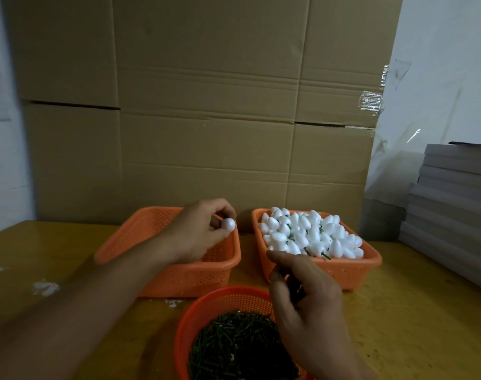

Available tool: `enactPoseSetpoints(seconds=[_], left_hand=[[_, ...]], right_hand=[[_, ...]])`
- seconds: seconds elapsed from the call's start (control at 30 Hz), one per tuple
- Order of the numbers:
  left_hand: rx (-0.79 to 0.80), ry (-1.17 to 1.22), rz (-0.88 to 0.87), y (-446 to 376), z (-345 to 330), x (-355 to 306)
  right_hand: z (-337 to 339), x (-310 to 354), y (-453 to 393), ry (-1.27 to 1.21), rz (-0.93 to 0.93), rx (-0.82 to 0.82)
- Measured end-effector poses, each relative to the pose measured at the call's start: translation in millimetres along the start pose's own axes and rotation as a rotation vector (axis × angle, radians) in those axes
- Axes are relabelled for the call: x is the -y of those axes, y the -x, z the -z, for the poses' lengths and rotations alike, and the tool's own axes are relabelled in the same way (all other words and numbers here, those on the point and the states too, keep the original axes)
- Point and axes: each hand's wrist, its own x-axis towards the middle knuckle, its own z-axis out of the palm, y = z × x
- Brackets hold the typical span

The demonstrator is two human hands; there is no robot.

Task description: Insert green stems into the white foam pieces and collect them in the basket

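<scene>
Evidently the left hand [199, 229] pinched a single white foam piece [228, 224] between thumb and fingertips, holding it above the near-right corner of the left basket [162, 272], presumably so its blunt end faced the other hand for stemming. The right hand [307, 303] was curled, its fingers closed on something dark, most likely a green stem, though it was too shadowed to be sure. Directly beneath that hand sat the round basket [206, 305] of green stems [233, 341], kept close so picking took little reach. Just beyond the right hand's fingertips stood the right basket [365, 267], heaped with foam pieces [310, 231], some showing green stems, so it likely served as the collecting place. All three rested on the yellow surface [398, 311].
</scene>
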Motion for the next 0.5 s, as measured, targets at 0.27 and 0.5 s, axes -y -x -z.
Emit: enactPoseSetpoints(seconds=[0.27,0.5], left_hand=[[-0.035,0.221,-0.075,54.0,-9.4,-14.4],[-0.047,0.248,-0.086,99.9,-27.9,-17.8]], right_hand=[[2.5,0.0,-0.2,-0.001,-0.039,0.009],[2.9,1.4,0.1,0.06,-0.049,0.07]])
